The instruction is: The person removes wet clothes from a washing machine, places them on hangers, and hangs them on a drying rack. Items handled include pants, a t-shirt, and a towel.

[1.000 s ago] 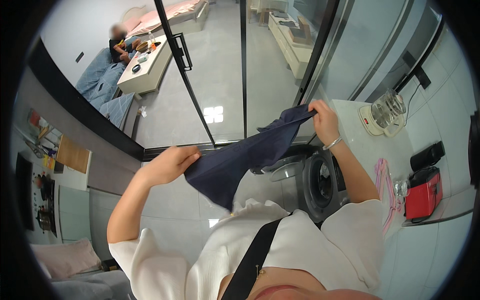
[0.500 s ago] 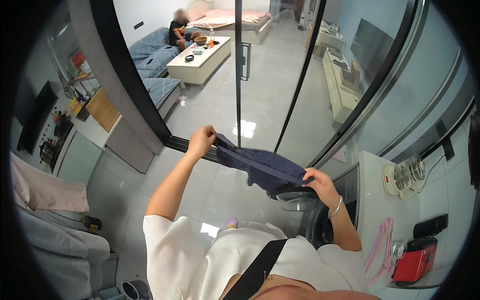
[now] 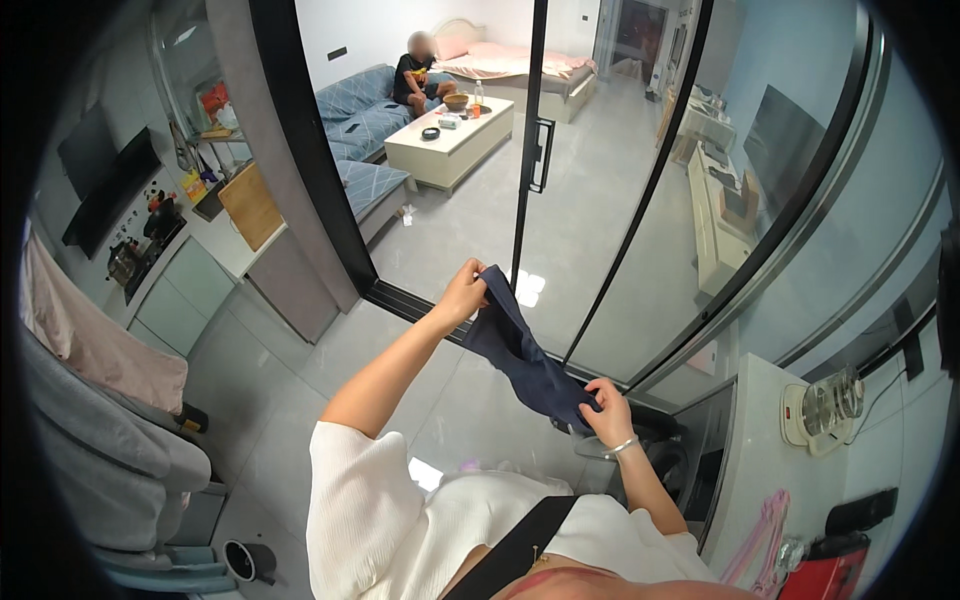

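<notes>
Since half a second ago your left hand (image 3: 462,296) has swung further out and up; the view now takes in more of the living room. Both hands are closed on the dark blue garment (image 3: 520,350), stretched between them. Your right hand (image 3: 606,412) pinches its lower end above the washing machine (image 3: 690,460), beside the glass sliding door (image 3: 560,200).

You're in a white, loose, finely ribbed top with short wide sleeves; both forearms bare. Thin silver bangle (image 3: 622,447) sits on your right wrist, just behind the fingers (image 3: 598,400). Black strap (image 3: 515,545) runs diagonally across your chest. No rings visible.
</notes>
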A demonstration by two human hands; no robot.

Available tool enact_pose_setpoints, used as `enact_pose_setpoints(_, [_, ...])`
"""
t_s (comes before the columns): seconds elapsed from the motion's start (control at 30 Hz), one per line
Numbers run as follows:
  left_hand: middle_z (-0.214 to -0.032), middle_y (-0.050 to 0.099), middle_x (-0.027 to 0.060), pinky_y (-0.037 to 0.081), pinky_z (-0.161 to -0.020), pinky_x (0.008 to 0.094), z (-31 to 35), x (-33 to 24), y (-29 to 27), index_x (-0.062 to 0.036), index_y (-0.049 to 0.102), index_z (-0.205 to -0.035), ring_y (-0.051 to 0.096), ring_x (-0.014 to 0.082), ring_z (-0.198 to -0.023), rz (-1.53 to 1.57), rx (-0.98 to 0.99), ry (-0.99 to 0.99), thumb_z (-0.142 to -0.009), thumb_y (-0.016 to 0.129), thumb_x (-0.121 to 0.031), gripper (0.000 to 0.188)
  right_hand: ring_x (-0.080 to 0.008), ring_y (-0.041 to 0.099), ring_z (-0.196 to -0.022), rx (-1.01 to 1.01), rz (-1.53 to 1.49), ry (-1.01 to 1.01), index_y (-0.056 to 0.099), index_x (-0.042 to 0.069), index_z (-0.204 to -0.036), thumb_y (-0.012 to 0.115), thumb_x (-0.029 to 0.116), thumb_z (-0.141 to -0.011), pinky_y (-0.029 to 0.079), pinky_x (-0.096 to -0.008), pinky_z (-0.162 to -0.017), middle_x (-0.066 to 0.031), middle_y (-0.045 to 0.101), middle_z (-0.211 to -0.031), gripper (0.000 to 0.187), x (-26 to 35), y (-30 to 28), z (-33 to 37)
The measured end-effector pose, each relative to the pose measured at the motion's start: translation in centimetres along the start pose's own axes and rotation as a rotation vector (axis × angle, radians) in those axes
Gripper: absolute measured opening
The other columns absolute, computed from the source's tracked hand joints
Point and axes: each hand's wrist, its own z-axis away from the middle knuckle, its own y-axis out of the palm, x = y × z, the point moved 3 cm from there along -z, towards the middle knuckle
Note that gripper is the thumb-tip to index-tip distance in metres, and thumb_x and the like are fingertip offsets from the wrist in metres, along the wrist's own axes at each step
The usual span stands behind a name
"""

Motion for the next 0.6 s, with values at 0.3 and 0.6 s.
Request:
enact_pose_setpoints(0.3, [-0.087,0.05,0.0058,0.044,-0.068,0.036,0.3,1.4,0.7,-0.0082,0.041,-0.094,0.053,0.0198,-0.084,-0.312,0.025,0.122,-0.071,0.054,0.002,0.029,-0.0237,0.046,-0.066,-0.295,0.0,-0.068,0.042,0.001,-0.063,0.061,0.0,-0.063,0.037,-0.0316,-0.056,-0.0085,0.041,-0.068,0.018,-3.5,-1.5,-0.7])
enact_pose_setpoints(0.6, [-0.09,0.052,0.0068,0.046,-0.067,0.0386,0.7,6.5,-4.2,-0.0124,0.051,-0.102,0.056,0.0243,-0.082,-0.61,-0.179,-0.013,-0.074,0.053,0.0,0.031,-0.0087,0.049,-0.054,-0.439,-0.711,0.242,0.05,0.004,-0.08,0.037,-0.005,-0.079,0.041,-0.0205,-0.048,-0.0033,0.053,-0.073,0.016,-3.3,-4.8,-0.6])
